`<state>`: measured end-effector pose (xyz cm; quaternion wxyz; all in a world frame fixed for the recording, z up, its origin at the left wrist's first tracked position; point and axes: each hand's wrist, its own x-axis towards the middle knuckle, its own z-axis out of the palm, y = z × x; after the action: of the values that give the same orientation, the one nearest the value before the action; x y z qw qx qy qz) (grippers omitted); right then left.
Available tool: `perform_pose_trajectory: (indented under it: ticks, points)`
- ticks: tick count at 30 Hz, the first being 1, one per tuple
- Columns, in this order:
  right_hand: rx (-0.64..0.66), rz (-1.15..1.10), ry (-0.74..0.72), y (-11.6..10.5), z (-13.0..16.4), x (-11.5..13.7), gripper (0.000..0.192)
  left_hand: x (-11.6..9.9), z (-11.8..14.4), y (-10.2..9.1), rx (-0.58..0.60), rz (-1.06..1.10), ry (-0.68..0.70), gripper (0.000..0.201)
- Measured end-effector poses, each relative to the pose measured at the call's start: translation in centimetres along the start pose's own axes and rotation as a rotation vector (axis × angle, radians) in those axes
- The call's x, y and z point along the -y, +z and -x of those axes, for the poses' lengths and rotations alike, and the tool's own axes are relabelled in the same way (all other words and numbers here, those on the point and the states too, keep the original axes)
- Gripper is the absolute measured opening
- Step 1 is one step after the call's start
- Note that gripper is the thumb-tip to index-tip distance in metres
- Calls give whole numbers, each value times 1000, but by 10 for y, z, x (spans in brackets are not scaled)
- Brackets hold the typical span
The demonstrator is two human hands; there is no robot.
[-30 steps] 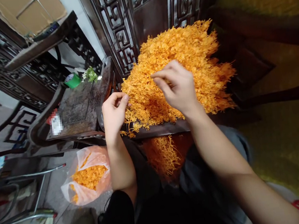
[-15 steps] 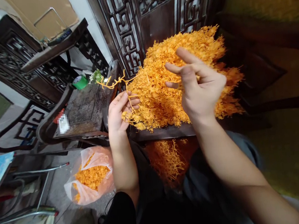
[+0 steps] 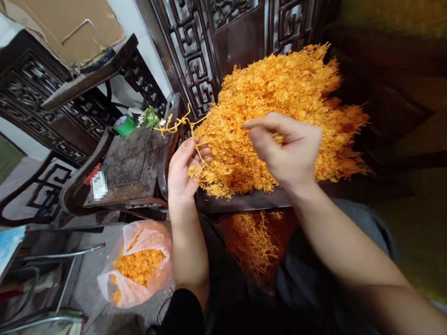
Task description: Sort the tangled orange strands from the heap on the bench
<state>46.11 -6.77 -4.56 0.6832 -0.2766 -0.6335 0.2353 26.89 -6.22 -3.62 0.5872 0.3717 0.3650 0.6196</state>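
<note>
A plastic bag (image 3: pixel 136 264) of orange bits is lying on the floor, below and left of the pile (image 3: pixel 280 103). Above it, a dark side table (image 3: pixel 127 161) is standing left of the pile, carrying a green roll (image 3: pixel 125 125) and a small sprig (image 3: pixel 148 117) at its far end.

The left hand (image 3: pixel 184 169) is resting at the pile's left edge, fingers curling shut on a strand (image 3: pixel 179 124) that is sticking up and leftward out of its grip. A few more threads are lying in its palm.

The pile of orange threads is sitting on the dark bench (image 3: pixel 247 201), heaped against a carved screen (image 3: pixel 232 22) behind it. The right hand (image 3: pixel 289 150) is hovering over the pile's middle, fingers pinching together on a small tuft, with the pile touching it from beneath.

More threads (image 3: pixel 255 239) are hanging below the bench's front edge, between the two forearms.
</note>
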Motion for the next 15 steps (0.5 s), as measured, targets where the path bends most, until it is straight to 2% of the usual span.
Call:
perform_pose_trajectory:
  ticks: [1,3,5,7,11,15]
  points:
    - [98,73,-57,4,3,4,22,2,0,3,-13,-1,23,8]
    - [289,174,-138,15,12,8,41,7,0,10,-53,-27,63,6]
    - [433,228,-120,27,21,7,58,12,0,15,-92,-67,92,7]
    - [460,261,-57,36,26,3,56,16,0,18,-102,-66,88,6]
    - [410,242,4,40,29,-3,46,20,0,16,-86,41,10,3]
    - [378,183,61,41,28,-2,52,17,1,16,-45,164,-74,7]
